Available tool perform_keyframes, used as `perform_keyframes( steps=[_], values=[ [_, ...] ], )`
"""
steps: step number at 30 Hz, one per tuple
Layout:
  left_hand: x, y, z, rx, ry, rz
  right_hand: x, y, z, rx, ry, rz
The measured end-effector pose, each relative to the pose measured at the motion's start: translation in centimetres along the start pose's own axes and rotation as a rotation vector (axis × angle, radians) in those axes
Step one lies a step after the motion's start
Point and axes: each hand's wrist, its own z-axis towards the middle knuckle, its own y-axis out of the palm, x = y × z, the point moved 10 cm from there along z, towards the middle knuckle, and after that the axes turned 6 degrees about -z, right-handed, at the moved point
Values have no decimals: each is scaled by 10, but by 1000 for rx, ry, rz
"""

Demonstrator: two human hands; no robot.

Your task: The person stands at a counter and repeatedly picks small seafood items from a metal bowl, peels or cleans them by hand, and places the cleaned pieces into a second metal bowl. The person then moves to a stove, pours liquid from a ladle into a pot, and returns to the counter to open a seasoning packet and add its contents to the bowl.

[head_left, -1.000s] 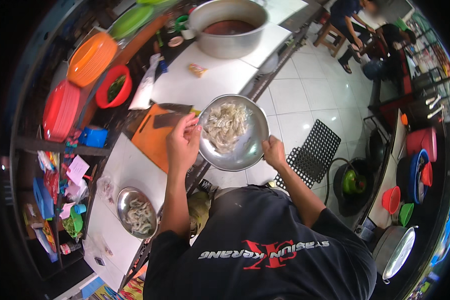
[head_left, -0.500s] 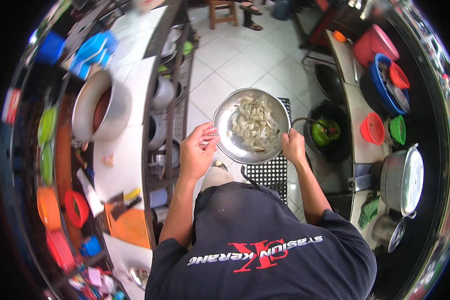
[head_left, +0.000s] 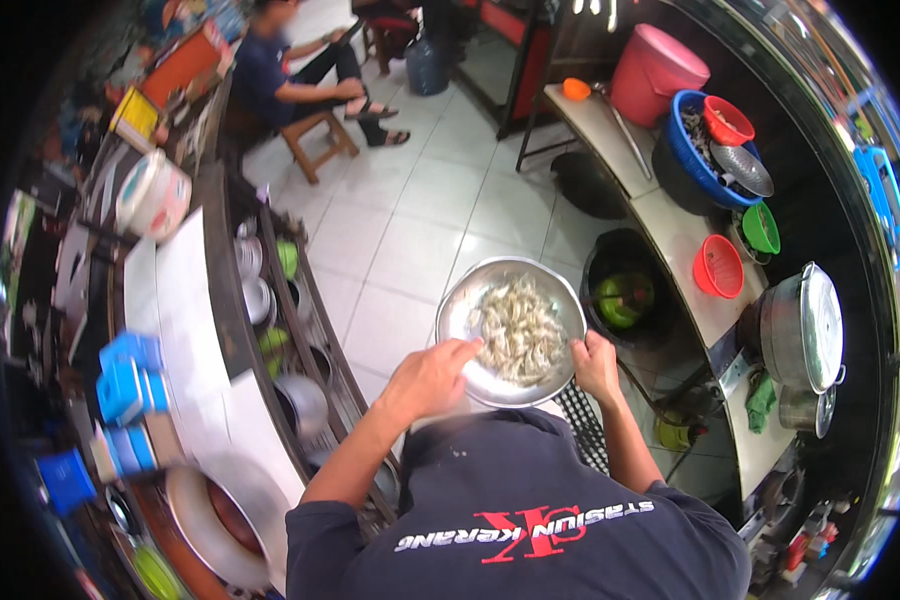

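I hold a round steel bowl (head_left: 457, 318) of raw, greyish shrimp (head_left: 520, 335) in front of my dark T-shirt. My left hand (head_left: 425, 378) grips its lower left rim, fingertips at the edge and partly hidden from view. My right hand (head_left: 595, 368) is closed on the right rim, thumb uppermost. Beyond the bowl to the right, a black basin (head_left: 610, 250) with a green object (head_left: 622, 305) in it stands on the floor.
The left counter (head_left: 180, 290) carries blue containers and a big pot (head_left: 185, 495) over shelved pans. The right counter (head_left: 670, 240) holds a blue tub (head_left: 685, 175), colanders and a lidded pot (head_left: 810, 325). A seated person (head_left: 270, 80) is ahead on a wooden stool by the tiled floor (head_left: 410, 230).
The view has swung round toward the tiled aisle and right counter, with the left counter's big pot now at the lower left. The bowl sits lower in the picture, still held at both sides.
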Motion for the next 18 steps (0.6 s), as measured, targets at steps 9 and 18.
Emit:
perform_keyframes(
  steps=[9, 18],
  values=[
    [-76, -150, 185, 61, 181, -95, -37, 1, 155, 97, 280, 272],
    [-178, -196, 451, 170, 93, -221, -54, -46, 391, 256, 184, 487]
  ],
)
